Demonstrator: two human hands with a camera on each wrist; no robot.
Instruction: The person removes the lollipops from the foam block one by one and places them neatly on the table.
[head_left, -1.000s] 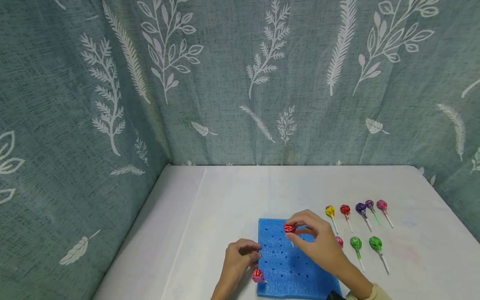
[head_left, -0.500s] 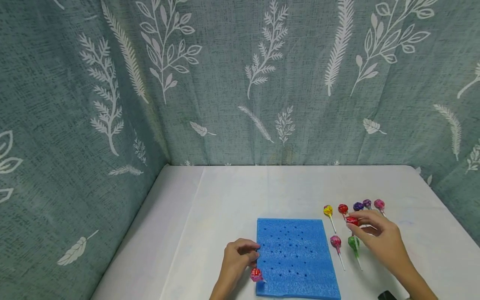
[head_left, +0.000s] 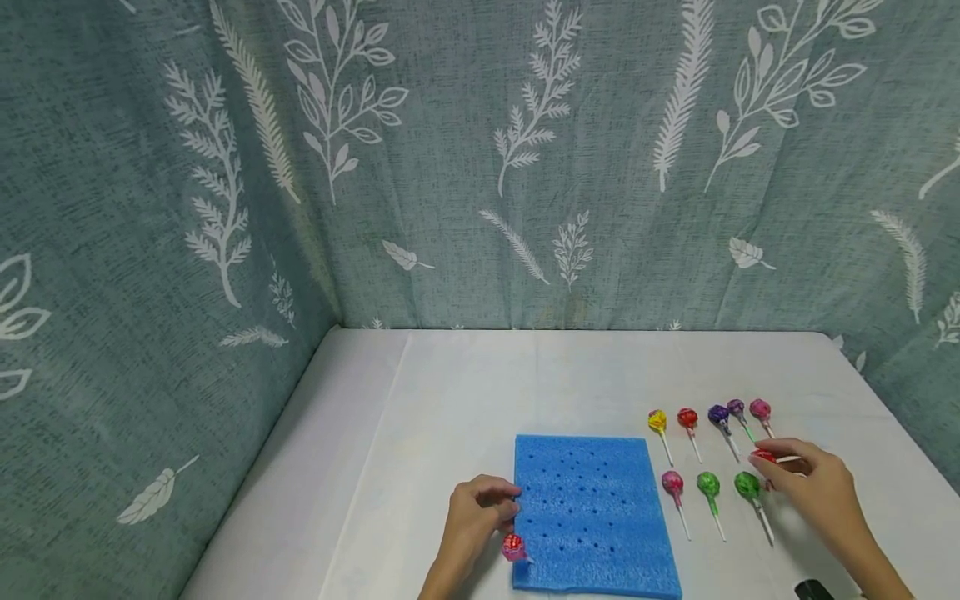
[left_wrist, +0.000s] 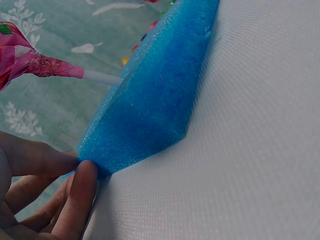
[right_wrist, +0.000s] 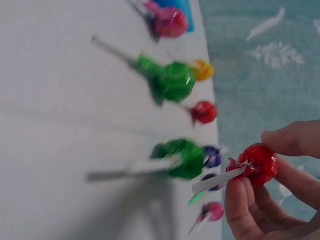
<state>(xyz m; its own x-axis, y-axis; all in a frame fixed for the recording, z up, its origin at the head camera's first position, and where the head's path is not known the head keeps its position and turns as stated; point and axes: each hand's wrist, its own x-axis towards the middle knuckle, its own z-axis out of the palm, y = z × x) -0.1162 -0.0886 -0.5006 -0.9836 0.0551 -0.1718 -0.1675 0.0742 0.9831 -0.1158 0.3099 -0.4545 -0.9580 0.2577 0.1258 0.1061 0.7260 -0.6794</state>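
Observation:
My right hand [head_left: 813,492] pinches a red-wrapped lollipop [right_wrist: 257,162] by its candy head, its white stick free and pointing down at the table. It is held above the right end of the loose lollipops, close to a green lollipop [head_left: 748,486]. With thumb and fingers, my left hand [head_left: 474,517] grips the left edge of a blue foam block [head_left: 592,517], which lies flat and has rows of small holes in its top. A pink-and-red lollipop [left_wrist: 45,65] stands with its stick in the foam, near the front left corner beside the left hand.
Lying right of the foam are two rows of lollipops, among them a yellow one [head_left: 657,421], a red one [head_left: 687,418], a dark purple one [head_left: 718,415] and a pink one [head_left: 672,481]. The white table [head_left: 420,417] ends at a green leaf-patterned curtain [head_left: 450,167].
My right hand has carried the red lollipop from above the foam block rightward, past the loose lollipops to their right end. The left hand has stayed on the foam edge.

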